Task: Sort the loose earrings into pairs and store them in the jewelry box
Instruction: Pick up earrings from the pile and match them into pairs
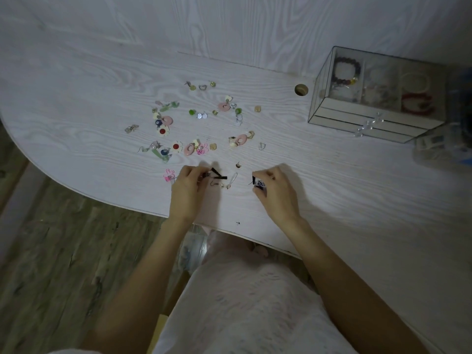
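Pinching a dark earring point(259, 184) in the right hand point(277, 191), the person has the left hand point(187, 186) pinching a black one point(217, 175) lying at its 3 o'clock. Bring both together to compare before carrying them to the box point(378, 95), shut, at 1 o'clock; lift by the body, not the hook.

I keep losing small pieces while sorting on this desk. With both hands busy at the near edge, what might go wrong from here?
1. The pink wire flower earring lies close to the rounded desk edge; the left hand beside it might sweep it onto the floor.
2. The round cable hole in the desk sits between the loose earrings and the clear glass jewelry box; a dropped piece could fall through.
3. Dim light may hide mismatched pairs.
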Tool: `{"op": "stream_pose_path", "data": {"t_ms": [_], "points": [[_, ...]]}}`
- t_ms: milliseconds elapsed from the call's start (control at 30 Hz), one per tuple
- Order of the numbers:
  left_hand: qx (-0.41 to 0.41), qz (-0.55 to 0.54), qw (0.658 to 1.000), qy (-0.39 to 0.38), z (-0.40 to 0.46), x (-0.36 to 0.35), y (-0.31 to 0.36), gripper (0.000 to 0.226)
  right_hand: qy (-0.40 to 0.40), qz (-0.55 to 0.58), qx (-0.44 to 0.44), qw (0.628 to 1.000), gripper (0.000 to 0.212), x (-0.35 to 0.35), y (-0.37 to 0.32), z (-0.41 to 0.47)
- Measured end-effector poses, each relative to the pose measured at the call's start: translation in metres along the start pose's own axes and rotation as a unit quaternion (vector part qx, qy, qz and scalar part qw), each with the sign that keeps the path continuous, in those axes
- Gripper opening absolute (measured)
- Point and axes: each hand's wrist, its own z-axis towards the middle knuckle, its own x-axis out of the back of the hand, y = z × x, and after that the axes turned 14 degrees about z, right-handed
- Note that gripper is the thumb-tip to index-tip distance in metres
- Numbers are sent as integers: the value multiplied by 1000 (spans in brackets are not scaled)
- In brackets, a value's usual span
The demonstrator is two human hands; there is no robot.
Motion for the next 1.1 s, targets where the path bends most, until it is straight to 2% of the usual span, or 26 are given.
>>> {"op": "stream_pose_path", "data": {"t_ms": [167,333,467,567,767,867,933,1033,1100], "points": [[82,-121,988,41,-4,7,1,18,2,-29,4,1000,21,-3,-2,5],[100,-211,972,13,-7,7,17,8,10,-74,34,997,17,-4,-5,1],[62,-281,958,3,-6,12,50,5,20,-98,38,994,18,3,0,-6],[12,-313,949,-38,-7,3,78,5,43,-99,-4,994,18,12,9,-14],[4,-251,960,-126,-10,-44,109,9,105,-48,-72,991,21,28,28,-32],[-5,-200,969,-143,-9,-57,118,15,125,19,-101,987,34,35,37,-39],[-41,-158,976,-144,-9,-58,122,28,123,45,-121,984,49,39,43,-43],[-138,-91,974,-155,-9,-56,120,51,103,67,-162,979,74,40,47,-43],[-199,-53,969,-139,-10,-56,116,60,91,67,-159,981,78,39,44,-39]]}}
